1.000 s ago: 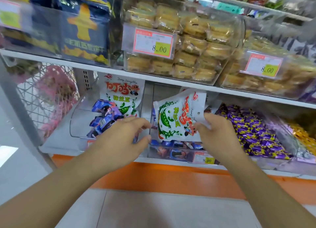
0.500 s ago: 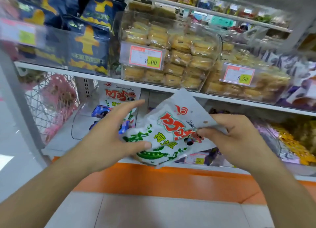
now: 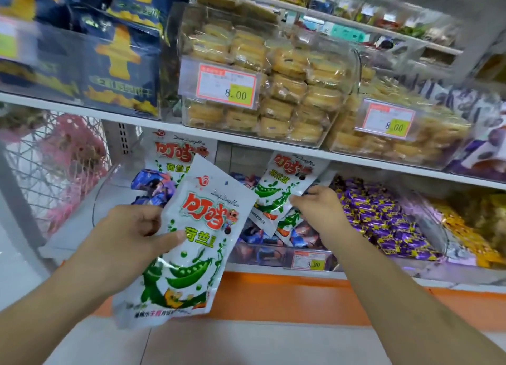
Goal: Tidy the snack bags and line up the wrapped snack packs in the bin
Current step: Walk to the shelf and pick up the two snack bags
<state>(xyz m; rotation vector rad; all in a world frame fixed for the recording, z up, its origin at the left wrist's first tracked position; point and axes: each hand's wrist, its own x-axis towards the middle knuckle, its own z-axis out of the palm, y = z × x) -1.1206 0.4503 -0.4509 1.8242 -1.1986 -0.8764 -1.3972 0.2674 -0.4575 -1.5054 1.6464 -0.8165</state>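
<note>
The left hand [image 3: 128, 234] holds 1 white pea snack bag [image 3: 189, 244] out in front of the shelf, thumb pressed across the bag's front at its left edge, fingers hidden behind it. The bag hangs tilted, its top corner leaning toward the shelf, most of it lying right of and below the grip. The right hand [image 3: 317, 208] reaches into the middle clear bin [image 3: 276, 255] and pinches the lower right edge of a second pea bag [image 3: 279, 189], which leans upright there above blue wrapped snack packs [image 3: 298, 236]. A third pea bag [image 3: 175, 156] stands in the bin to the left, behind the held one. Purple candies [image 3: 383, 216] fill the bin just right of the right hand.
</note>
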